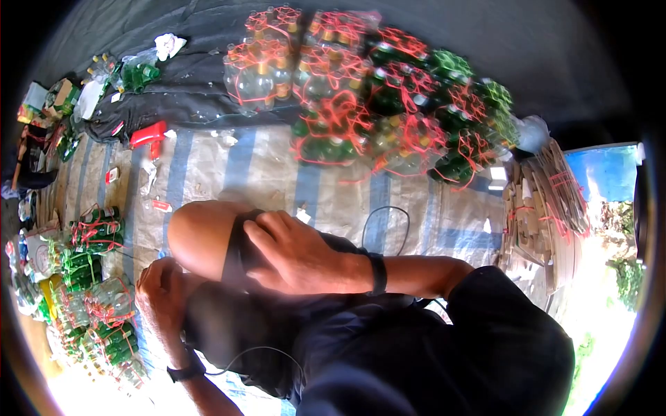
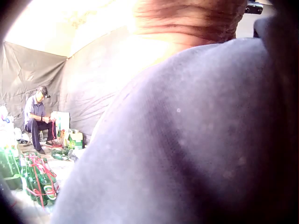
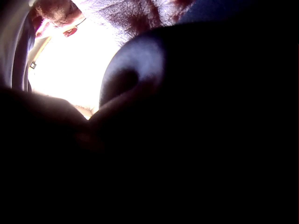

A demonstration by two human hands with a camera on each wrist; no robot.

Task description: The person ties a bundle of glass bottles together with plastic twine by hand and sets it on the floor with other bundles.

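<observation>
In the head view a bare knee [image 1: 198,239] sticks out of a dark trouser leg [image 1: 239,253] whose edge sits just above it. My right hand [image 1: 298,253] lies across that thigh, fingers curled into the dark cloth near the edge. Lower left, my left hand [image 1: 161,295] is bent beside the knee, right at the other trouser leg [image 1: 222,322]; its fingertips are partly hidden, and I cannot tell whether they grip cloth. Grey cloth [image 2: 177,135] fills most of the left wrist view below a strip of skin. The right wrist view is mostly dark.
Bundles of bottles [image 1: 333,125] tied with red string stand ahead; more green bottles [image 1: 90,270] are at left. Flattened cardboard [image 1: 544,215] is stacked at right. A red object [image 1: 149,133] lies on the striped sheet [image 1: 270,163]. Another person [image 2: 37,116] sits by a dark curtain.
</observation>
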